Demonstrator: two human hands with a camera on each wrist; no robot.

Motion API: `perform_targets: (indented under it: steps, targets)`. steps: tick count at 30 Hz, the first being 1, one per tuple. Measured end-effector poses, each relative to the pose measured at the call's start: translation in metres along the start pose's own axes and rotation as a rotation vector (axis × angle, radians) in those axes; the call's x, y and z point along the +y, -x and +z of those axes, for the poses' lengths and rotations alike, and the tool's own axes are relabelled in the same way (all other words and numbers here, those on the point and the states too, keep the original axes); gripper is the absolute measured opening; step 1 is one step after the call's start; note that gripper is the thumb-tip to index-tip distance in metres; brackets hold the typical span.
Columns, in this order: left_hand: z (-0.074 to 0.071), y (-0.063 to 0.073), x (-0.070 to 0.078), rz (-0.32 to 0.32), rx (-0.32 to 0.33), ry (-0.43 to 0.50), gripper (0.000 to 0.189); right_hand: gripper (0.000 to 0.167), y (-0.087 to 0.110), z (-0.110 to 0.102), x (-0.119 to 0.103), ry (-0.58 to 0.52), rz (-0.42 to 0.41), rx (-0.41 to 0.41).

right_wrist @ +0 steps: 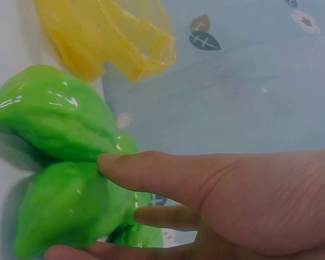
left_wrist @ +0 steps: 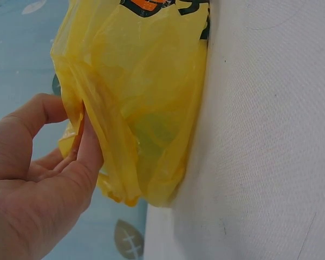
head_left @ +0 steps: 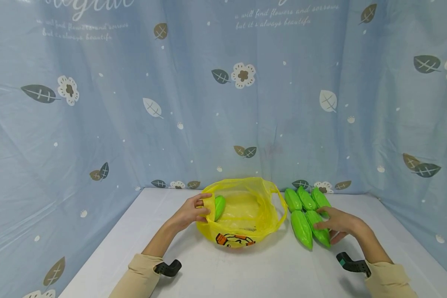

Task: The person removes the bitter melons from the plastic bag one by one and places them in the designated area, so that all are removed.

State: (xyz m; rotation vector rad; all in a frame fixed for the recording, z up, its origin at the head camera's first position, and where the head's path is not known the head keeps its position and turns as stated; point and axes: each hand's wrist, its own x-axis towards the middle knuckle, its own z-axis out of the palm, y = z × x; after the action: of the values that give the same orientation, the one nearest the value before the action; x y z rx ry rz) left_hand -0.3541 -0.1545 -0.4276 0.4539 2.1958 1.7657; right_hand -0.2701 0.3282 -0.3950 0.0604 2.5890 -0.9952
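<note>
A yellow plastic bag [head_left: 242,236] with an orange and black print stands with its mouth wide. My left hand [head_left: 190,211] pinches the left side of its rim, thumb and fingers on either side of the film. Inside, by that hand, lies a glossy green fruit-shaped piece [head_left: 219,207], a blur through the film in the left wrist view. My right hand [head_left: 340,225] is over the front right green piece [head_left: 318,229] of a group on the table. Its thumb [right_wrist: 146,170] touches that piece's top, and the other fingers extend along its far side, fairly straight.
Several more pointed green pieces [head_left: 301,228] lie close together right of the bag. The bag's right handle loop [head_left: 283,207] stands up near them. A white tabletop [head_left: 253,273] runs back to a blue printed curtain [head_left: 193,103].
</note>
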Motion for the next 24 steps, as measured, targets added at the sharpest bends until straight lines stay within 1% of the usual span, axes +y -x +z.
perform_targets:
  steps: [7,13,24]
  targets:
    - [-0.0004,-0.0008,0.0004,0.008,-0.020,0.015,0.066,0.088,0.0024,-0.0017,-0.0012,0.002,-0.010,0.015]
    - [-0.0003,-0.0009,0.0004,0.009,-0.018,0.014,0.066,0.087,0.0040,-0.0038,-0.0019,0.014,-0.008,0.010]
    - [0.0003,0.0000,0.0008,0.007,-0.015,0.009,0.065,0.084,0.0053,-0.0068,-0.0022,0.075,-0.005,0.009]
